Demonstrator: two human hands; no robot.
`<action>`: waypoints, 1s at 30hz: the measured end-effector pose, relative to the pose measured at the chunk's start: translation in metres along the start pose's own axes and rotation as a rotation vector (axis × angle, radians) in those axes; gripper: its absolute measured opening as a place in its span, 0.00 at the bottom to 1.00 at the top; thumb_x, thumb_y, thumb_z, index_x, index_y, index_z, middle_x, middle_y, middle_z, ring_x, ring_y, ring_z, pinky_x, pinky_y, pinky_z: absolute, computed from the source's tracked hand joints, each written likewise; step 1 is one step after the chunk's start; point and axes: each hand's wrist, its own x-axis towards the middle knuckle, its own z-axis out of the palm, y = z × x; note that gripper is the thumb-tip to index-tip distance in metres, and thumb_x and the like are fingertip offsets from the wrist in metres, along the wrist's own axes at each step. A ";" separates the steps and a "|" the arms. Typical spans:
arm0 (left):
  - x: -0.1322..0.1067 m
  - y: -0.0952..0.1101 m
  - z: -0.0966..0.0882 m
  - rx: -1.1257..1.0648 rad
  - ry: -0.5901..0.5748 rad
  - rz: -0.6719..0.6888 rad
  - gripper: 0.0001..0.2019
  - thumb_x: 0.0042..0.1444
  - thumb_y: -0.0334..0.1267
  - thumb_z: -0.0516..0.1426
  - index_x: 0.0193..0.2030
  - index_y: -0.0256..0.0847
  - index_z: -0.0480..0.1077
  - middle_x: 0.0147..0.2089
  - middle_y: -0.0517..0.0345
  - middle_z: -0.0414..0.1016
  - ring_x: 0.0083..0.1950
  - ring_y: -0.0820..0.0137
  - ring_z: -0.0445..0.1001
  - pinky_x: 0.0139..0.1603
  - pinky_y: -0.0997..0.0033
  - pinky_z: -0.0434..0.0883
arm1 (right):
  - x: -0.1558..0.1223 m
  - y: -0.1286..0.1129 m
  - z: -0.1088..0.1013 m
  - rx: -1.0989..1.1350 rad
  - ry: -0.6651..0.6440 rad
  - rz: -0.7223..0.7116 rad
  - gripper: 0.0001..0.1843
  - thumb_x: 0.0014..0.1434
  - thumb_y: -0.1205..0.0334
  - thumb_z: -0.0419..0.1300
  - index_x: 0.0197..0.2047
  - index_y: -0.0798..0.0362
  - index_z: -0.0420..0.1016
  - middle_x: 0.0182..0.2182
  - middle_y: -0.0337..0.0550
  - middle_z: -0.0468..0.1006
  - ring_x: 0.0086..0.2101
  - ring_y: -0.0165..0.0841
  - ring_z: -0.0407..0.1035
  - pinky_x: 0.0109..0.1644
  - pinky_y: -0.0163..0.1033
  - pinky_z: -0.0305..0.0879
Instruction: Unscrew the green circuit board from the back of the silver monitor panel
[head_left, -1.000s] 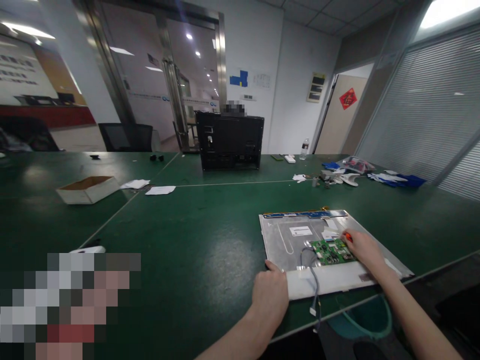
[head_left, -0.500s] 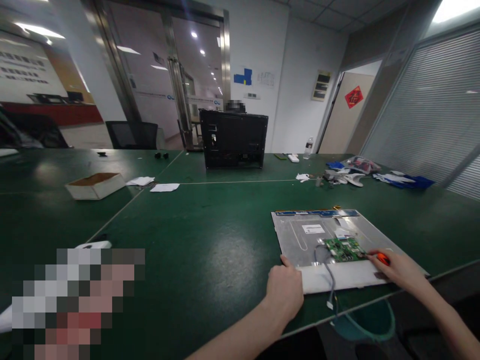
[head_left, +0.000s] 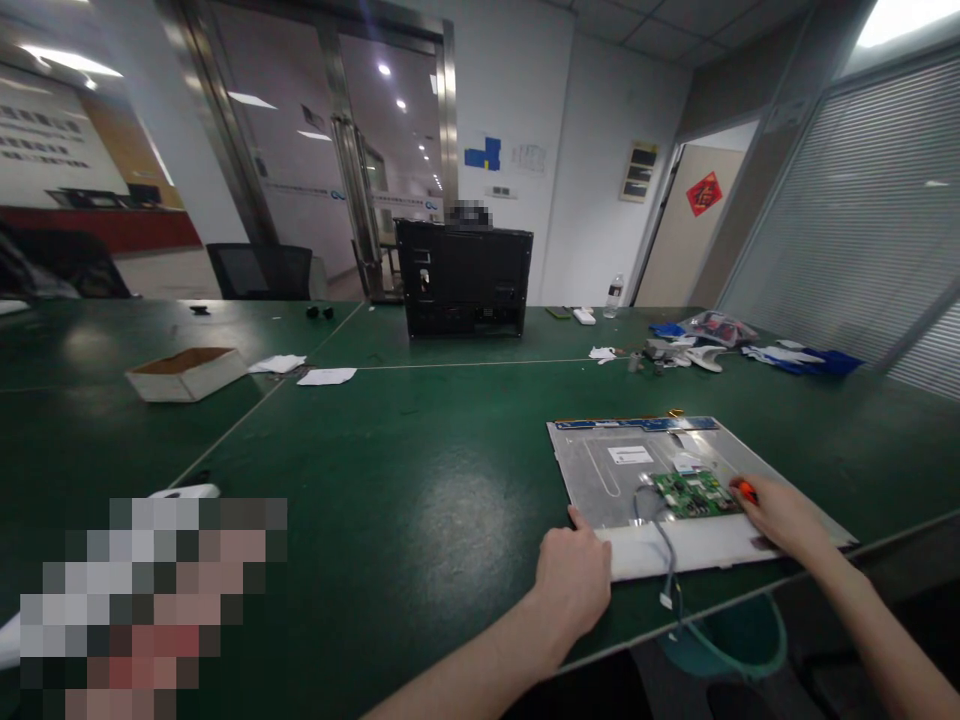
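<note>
A flat LCD panel (head_left: 585, 480) lies face down near the table's front edge, its metal back up. A green circuit board (head_left: 697, 494) sits on it, and a grey cable (head_left: 666, 550) runs from the board over the panel's near edge. My left hand (head_left: 574, 580) is closed on the panel's near left corner, thumb on top. In my right hand (head_left: 784, 515), by the board's right end, is a small screwdriver with an orange handle (head_left: 745, 489); its tip is hidden.
A teal bucket (head_left: 739, 640) stands below the table edge. A black monitor housing (head_left: 465, 280) stands upright at the back. To the left are an open box (head_left: 187, 375) and papers (head_left: 326, 377); at the right back lie gloves and bags (head_left: 705, 355). A blurred-out patch (head_left: 172, 590) covers the lower left.
My right hand has moved slightly up and left with the screwdriver, whose orange handle is now nearer the board's upper right corner. My left hand keeps its hold on the panel.
</note>
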 end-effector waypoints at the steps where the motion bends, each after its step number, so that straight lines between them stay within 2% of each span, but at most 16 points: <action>1: 0.001 0.001 0.000 -0.007 0.013 -0.004 0.23 0.63 0.40 0.47 0.58 0.23 0.65 0.44 0.28 0.75 0.37 0.56 0.78 0.33 0.64 0.72 | 0.005 0.000 -0.002 -0.006 -0.006 0.004 0.16 0.55 0.57 0.49 0.35 0.53 0.76 0.34 0.52 0.81 0.34 0.44 0.75 0.37 0.42 0.66; 3: 0.004 0.004 0.001 -0.021 0.037 -0.003 0.27 0.64 0.44 0.47 0.59 0.19 0.62 0.41 0.29 0.77 0.37 0.56 0.78 0.34 0.64 0.72 | 0.014 -0.001 -0.007 -0.006 -0.003 0.001 0.17 0.57 0.56 0.48 0.37 0.54 0.76 0.35 0.54 0.81 0.36 0.46 0.75 0.37 0.43 0.66; 6: 0.010 0.010 0.003 -0.033 0.061 0.015 0.31 0.63 0.48 0.48 0.60 0.17 0.61 0.42 0.28 0.76 0.39 0.55 0.78 0.35 0.63 0.71 | 0.027 -0.008 -0.012 0.000 0.009 -0.026 0.18 0.58 0.56 0.48 0.40 0.55 0.76 0.36 0.54 0.81 0.36 0.46 0.75 0.37 0.43 0.66; 12: 0.023 0.024 0.008 -0.023 0.075 0.053 0.30 0.63 0.49 0.48 0.58 0.19 0.64 0.52 0.26 0.71 0.38 0.56 0.78 0.32 0.64 0.71 | 0.046 -0.039 -0.011 0.038 -0.077 -0.212 0.16 0.58 0.51 0.52 0.31 0.50 0.77 0.33 0.47 0.81 0.33 0.39 0.73 0.36 0.37 0.63; 15: 0.029 0.030 0.009 -0.008 0.084 0.070 0.29 0.64 0.49 0.47 0.57 0.20 0.66 0.54 0.26 0.69 0.37 0.56 0.78 0.32 0.64 0.71 | 0.051 -0.048 -0.009 0.031 -0.113 -0.244 0.15 0.58 0.53 0.53 0.29 0.50 0.76 0.31 0.45 0.81 0.31 0.38 0.73 0.34 0.36 0.61; 18: 0.034 0.034 0.011 0.003 0.094 0.089 0.27 0.64 0.48 0.47 0.55 0.23 0.68 0.54 0.27 0.69 0.37 0.57 0.78 0.31 0.65 0.71 | 0.054 -0.049 -0.008 0.009 -0.127 -0.244 0.12 0.56 0.58 0.54 0.27 0.51 0.75 0.29 0.47 0.80 0.31 0.38 0.72 0.33 0.36 0.59; 21: 0.039 0.036 0.012 0.006 0.103 0.100 0.26 0.64 0.47 0.47 0.53 0.24 0.70 0.55 0.27 0.69 0.37 0.57 0.78 0.31 0.65 0.71 | 0.054 -0.049 -0.006 0.002 -0.130 -0.249 0.10 0.57 0.60 0.53 0.30 0.51 0.75 0.31 0.47 0.80 0.33 0.38 0.73 0.34 0.35 0.59; 27: 0.049 0.047 0.013 -0.005 0.111 0.122 0.23 0.64 0.46 0.47 0.51 0.28 0.73 0.54 0.29 0.70 0.38 0.58 0.78 0.32 0.65 0.71 | 0.053 -0.056 -0.005 0.026 -0.137 -0.245 0.11 0.57 0.62 0.53 0.35 0.51 0.77 0.38 0.49 0.80 0.39 0.41 0.73 0.38 0.38 0.62; 30: 0.056 0.054 0.014 -0.015 0.106 0.131 0.22 0.64 0.46 0.47 0.50 0.30 0.74 0.55 0.30 0.70 0.38 0.58 0.78 0.31 0.66 0.70 | 0.050 -0.051 -0.009 0.055 -0.142 -0.245 0.12 0.56 0.60 0.53 0.37 0.51 0.78 0.41 0.49 0.80 0.41 0.42 0.73 0.42 0.39 0.63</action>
